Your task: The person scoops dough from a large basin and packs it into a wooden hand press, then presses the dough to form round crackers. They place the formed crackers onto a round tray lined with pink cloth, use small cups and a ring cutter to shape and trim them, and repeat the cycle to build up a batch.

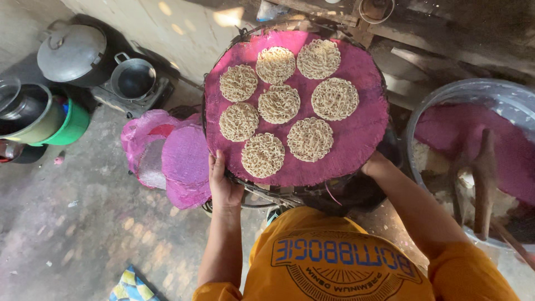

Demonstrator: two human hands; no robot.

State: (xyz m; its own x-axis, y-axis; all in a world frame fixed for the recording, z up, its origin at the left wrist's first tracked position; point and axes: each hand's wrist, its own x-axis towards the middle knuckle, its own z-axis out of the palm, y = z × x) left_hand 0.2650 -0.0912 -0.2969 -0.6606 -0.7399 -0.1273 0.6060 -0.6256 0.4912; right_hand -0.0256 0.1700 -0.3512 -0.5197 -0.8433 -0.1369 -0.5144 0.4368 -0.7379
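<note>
Both hands grip a round tray point(356, 139) lined with pink cloth, left hand point(223, 187) clasping its near-left rim, right hand point(376, 166) its near-right rim, eight flat noodle rounds point(278, 103) lying just beyond them; keeping it level would likely stop them sliding.

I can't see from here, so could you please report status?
Left hand, right hand gripping round tray. Eight noodle discs on it. Nothing in the way.

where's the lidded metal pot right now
In the head view the lidded metal pot sits at the upper left on the floor, just left of a small open pot and above the green bucket, well away from the round noodle tray.
</note>
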